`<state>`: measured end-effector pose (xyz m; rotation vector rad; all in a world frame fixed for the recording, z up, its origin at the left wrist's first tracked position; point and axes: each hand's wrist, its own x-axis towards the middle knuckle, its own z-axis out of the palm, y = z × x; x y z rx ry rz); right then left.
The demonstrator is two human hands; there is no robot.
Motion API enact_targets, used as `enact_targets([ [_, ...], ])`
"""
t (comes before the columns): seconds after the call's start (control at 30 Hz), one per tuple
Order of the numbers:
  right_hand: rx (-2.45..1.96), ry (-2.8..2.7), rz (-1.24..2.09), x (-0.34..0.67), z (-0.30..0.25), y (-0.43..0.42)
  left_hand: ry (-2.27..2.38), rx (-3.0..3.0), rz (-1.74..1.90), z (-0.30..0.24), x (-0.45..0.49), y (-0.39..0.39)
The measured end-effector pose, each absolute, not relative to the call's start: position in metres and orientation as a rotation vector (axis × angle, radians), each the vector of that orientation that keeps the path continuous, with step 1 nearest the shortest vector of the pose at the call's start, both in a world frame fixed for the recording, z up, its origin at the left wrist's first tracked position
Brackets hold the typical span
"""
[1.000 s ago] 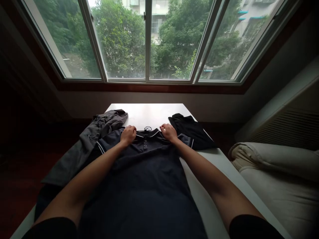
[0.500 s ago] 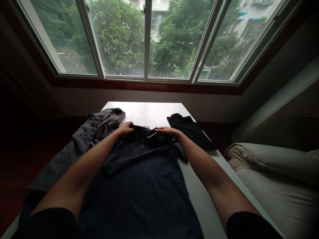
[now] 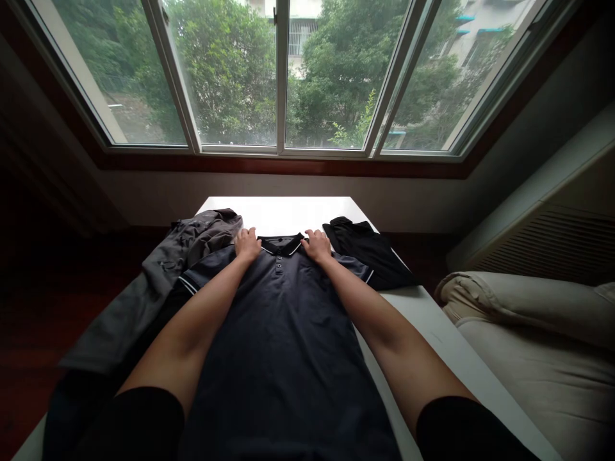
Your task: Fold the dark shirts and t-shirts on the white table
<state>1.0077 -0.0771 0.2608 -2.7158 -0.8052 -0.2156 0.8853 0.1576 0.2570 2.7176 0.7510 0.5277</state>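
A dark navy polo shirt (image 3: 288, 333) lies spread front side up, its collar toward the window and its short sleeves out to both sides. White piping edges the black collar (image 3: 281, 244) and the sleeve cuffs. My left hand (image 3: 247, 244) rests on the shoulder just left of the collar, fingers apart. On the other shoulder, right of the collar, lies my right hand (image 3: 316, 245), its fingers also spread. Both hands touch the cloth from above. My forearms cover parts of the shirt's sides and sleeves.
Crumpled grey clothing (image 3: 158, 275) lies along the left side of the white table (image 3: 273, 214). A folded black garment (image 3: 365, 253) is at the right edge, partly against the polo's right sleeve. Beyond the table's right side stands a beige sofa (image 3: 528, 346). A window (image 3: 327, 83) faces me.
My hands have let go of the collar edge and moved outward onto the shoulders. The upper shirt now lies flatter, with the collar open and the sleeves spread wider.
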Motion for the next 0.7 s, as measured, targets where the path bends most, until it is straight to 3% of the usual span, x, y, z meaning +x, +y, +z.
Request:
enact_targets([
  [0.23, -2.724, -1.030, -0.123, 0.964, 0.230, -0.103, 0.164, 2.893, 0.353, 0.225, 0.858, 0.100],
  [0.43, -2.811, -1.014, 0.110, 0.968, 0.213, -0.107, 0.235, 2.864, 0.080, 0.203, 0.860, 0.102],
  [0.7, -2.689, -1.096, 0.191, 0.997, 0.223, -0.098, 0.284, 2.884, 0.056, 0.207, 0.881, 0.120],
])
